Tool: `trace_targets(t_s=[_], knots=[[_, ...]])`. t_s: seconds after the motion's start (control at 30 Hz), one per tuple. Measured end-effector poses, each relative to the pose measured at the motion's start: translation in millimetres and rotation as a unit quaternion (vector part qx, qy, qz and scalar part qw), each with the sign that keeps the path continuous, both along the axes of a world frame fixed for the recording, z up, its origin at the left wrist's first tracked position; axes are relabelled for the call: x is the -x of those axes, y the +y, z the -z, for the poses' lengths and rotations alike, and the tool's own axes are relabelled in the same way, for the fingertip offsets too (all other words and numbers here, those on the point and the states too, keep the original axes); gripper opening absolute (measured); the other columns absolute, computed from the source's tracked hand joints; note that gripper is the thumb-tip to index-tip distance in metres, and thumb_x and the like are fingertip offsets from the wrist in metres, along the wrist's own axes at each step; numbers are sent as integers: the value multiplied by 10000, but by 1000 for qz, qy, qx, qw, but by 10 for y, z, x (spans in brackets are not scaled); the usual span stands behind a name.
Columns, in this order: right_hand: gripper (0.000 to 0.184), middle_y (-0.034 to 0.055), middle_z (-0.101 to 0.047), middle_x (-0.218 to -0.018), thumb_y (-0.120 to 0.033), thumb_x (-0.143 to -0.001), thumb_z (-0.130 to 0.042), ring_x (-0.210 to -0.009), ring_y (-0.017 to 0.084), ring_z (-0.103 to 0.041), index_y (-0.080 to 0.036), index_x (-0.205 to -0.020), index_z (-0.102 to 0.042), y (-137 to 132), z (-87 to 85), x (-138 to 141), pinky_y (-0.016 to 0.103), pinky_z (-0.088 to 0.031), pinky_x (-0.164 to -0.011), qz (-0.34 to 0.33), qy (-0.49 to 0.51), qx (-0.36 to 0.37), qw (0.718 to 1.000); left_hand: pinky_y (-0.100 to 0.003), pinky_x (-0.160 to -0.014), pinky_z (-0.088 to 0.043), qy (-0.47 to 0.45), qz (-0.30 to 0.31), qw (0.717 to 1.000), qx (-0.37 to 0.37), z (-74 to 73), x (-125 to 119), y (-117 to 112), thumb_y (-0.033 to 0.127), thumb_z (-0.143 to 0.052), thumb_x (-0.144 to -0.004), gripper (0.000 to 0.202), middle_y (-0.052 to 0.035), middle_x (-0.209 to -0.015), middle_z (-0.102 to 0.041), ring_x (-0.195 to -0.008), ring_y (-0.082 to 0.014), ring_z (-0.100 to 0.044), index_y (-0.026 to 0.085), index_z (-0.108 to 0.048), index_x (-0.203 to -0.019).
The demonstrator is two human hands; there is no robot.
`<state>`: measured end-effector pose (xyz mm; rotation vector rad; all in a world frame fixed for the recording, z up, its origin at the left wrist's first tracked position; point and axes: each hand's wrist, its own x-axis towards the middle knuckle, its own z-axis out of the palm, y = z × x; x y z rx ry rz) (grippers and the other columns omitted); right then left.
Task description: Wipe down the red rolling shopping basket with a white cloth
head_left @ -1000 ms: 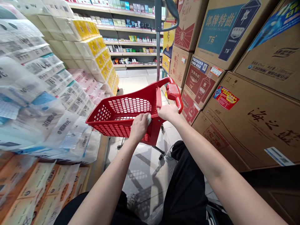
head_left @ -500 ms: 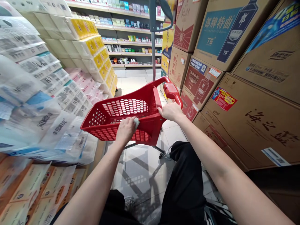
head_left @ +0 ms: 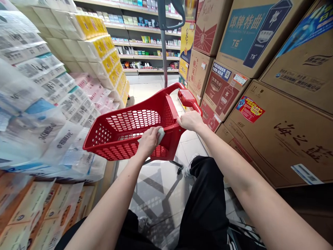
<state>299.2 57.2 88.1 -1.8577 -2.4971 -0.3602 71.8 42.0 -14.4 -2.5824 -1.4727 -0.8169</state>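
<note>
A red plastic shopping cart [head_left: 171, 146] with perforated basket walls stands crosswise in front of me. My left hand [head_left: 150, 141] is closed around a pale cloth [head_left: 161, 134] and presses it on the near rim of the basket; most of the cloth is hidden under the fingers. At the cart's handle end, my right hand [head_left: 190, 121] grips the red handle [head_left: 189, 100] low down, near where it joins the basket. The inside of the basket shows only its red mesh.
Stacked cardboard cartons [head_left: 293, 135] line the right side. Wrapped tissue packs [head_left: 91, 45] pile up on the left, above orange packages [head_left: 39, 205]. A grey pole [head_left: 164, 59] rises behind the cart. Stocked shelves [head_left: 145, 47] stand at the back. My legs are close to the cart's wheels.
My left hand has slid right along the near rim with the cloth, toward the handle end. In view, the cart sits slightly further left. My right hand keeps its grip.
</note>
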Motion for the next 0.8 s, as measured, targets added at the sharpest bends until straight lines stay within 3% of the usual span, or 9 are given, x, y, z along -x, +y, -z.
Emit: trace_targets(t_s=[0.23,0.4,0.57,0.7,0.8], knots=[[582,147,-711,-948,-395,-960,-219,-900,259,-658,-140,-934,-741,54,22,-9,323,-423,-751,10,-1,-5,1000,-393,-892,-393,34,-87,996,-8,242,806,-27,333,-319,-928,375,-119,-1040,-592,-978,-242,-521,174,-506,-1211],[568,143,-711,-959,-398,-955,-232,-895,256,-658,-146,-930,-741,50,21,15,322,-424,-750,12,2,-3,1000,-359,-915,-397,-38,-118,992,6,263,1006,-82,354,-336,-918,365,-101,-1093,-611,-1021,-230,-527,180,-545,-1162],[553,139,-713,-955,-399,-949,-249,-886,261,-660,-148,-925,-741,68,11,-10,326,-427,-741,10,3,-7,1000,-344,-885,-418,-96,-144,984,33,228,823,-98,371,-370,-901,332,-82,-1078,-642,-998,-225,-557,191,-586,-1077],[546,144,-711,-957,-393,-947,-257,-893,261,-658,-143,-928,-743,65,-6,-12,322,-427,-741,12,2,-5,1000,-357,-867,-432,-93,-94,990,42,147,376,-67,353,-402,-895,312,-94,-1071,-647,-973,-230,-575,184,-574,-1093],[540,149,-709,-968,-377,-951,-261,-913,249,-654,-134,-938,-743,48,-22,-2,307,-423,-756,16,-1,2,1000,-365,-879,-432,-95,-58,994,0,81,7,-43,316,-406,-901,321,-113,-1078,-636,-997,-236,-566,167,-528,-1158]])
